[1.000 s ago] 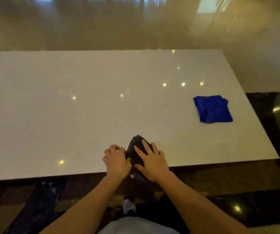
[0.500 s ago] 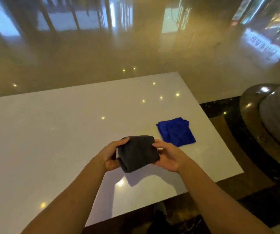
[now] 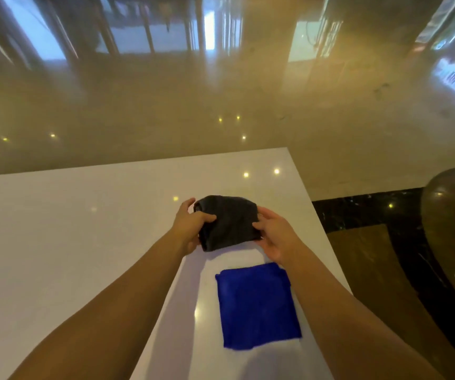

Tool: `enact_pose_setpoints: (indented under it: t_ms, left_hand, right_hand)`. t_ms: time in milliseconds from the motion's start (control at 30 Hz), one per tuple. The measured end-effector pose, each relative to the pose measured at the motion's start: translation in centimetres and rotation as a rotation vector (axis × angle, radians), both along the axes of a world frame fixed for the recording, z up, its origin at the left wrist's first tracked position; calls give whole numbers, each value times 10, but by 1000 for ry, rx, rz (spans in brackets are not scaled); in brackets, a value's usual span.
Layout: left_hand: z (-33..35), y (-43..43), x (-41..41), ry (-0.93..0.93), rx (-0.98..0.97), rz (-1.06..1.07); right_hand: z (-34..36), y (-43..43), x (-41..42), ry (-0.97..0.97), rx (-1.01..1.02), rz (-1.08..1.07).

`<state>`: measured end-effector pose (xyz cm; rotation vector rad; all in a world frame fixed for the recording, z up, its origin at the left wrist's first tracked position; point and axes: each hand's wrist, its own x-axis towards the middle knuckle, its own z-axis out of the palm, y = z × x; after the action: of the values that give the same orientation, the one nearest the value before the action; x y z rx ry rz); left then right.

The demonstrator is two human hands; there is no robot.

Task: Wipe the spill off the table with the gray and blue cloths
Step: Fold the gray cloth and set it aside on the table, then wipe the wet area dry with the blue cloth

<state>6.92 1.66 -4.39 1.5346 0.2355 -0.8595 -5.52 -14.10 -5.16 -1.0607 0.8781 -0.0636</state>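
A folded dark gray cloth hangs a little above the white table, held from both sides. My left hand grips its left edge with the thumb on top. My right hand holds its right edge. A folded blue cloth lies flat on the table between my forearms, nearer to me than the gray one. I can make out no spill on the glossy tabletop.
The table's right edge runs close beside my right arm, with dark and brown polished floor beyond it. A large rounded dark object stands on the floor at the far right. The table's far edge lies just past the gray cloth.
My hands lifted the gray cloth off the table's near edge and carried it forward and to the right, past the blue cloth. The view has swung right, so the blue cloth now sits below my hands.
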Motion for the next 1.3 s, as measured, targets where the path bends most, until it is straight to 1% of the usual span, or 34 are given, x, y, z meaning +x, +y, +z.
enact_pose_setpoints:
  t_ms: [33,133,167,200,267,300,333,433,467,500,567,633,700,767,800,833,867,900,933,967,1000,1033,1067,1100,1133,1167,1233,1267,1300]
  left_hand:
    - [-4,-2,-1,-32,70,-23]
    - [-14,3,-29,-230,451,-54]
    - [-20,13,-48,-279,528,-63]
    - [-26,20,-66,-304,565,-110]
    - [-36,29,-105,-357,607,-311]
    - [-39,33,-123,-398,614,-386]
    - [-41,33,-137,-441,621,-432]
    - [-39,31,-163,-498,673,-496]
    - [-37,32,-164,-499,658,-506]
    - [-37,35,-165,-469,590,-485]
    - [-31,51,-163,-339,382,-389]
    - [-20,85,-156,-244,244,-282]
    - [-12,127,-145,-183,163,-164]
    - [-7,183,-129,-136,98,-54]
    - [-7,211,-123,-127,74,-28]
    - [-9,234,-119,-131,85,-47]
    - [-12,258,-115,-153,148,-104]
    - [-16,278,-113,-203,245,-155]
    - [-20,298,-110,-286,346,-162]
    - [-24,319,-107,-388,429,-110]
    - [-30,344,-103,-480,476,-15]
    - [-33,363,-99,-580,562,59]
    - [-40,384,-93,-677,716,79]
    - [-49,406,-87,-724,929,33]
    - [-59,424,-83,-719,1098,-35]
    - [-69,440,-80,-669,1212,-121]
    - [-89,458,-79,-595,1292,-247]
    - [-96,461,-80,-588,1300,-260]
    - [-99,462,-81,-591,1308,-260]
  right_hand:
    - [-5,-4,-4,60,-95,-17]
    - [-16,0,-37,331,-457,-85]
    - [-21,9,-56,407,-556,-55]
    - [-26,17,-70,465,-632,8]
    - [-34,33,-93,517,-694,122]
    - [-35,43,-100,529,-694,147]
    - [-36,49,-104,533,-679,154]
    - [-27,71,-112,506,-551,122]
    - [-23,76,-113,494,-537,110]
    - [-19,80,-113,484,-548,111]
    - [-8,93,-111,453,-572,99]
    - [6,114,-107,390,-536,85]
    - [18,139,-102,302,-475,113]
    - [25,175,-90,233,-408,191]
    - [22,196,-84,221,-407,233]
    - [19,214,-78,238,-478,281]
    - [13,234,-72,280,-623,335]
    - [7,253,-67,334,-813,385]
    - [0,270,-65,354,-998,437]
    - [-8,289,-65,330,-1135,533]
    - [-20,310,-61,270,-1242,687]
    - [-28,321,-63,216,-1348,875]
    - [-40,332,-63,183,-1449,1057]
    - [-52,340,-63,176,-1517,1192]
    - [-61,345,-63,200,-1550,1265]
    - [-67,348,-65,239,-1570,1266]
    - [-76,364,-77,278,-1598,1164]
    - [-76,377,-91,229,-1588,1145]
    - [-78,394,-111,128,-1559,1182]
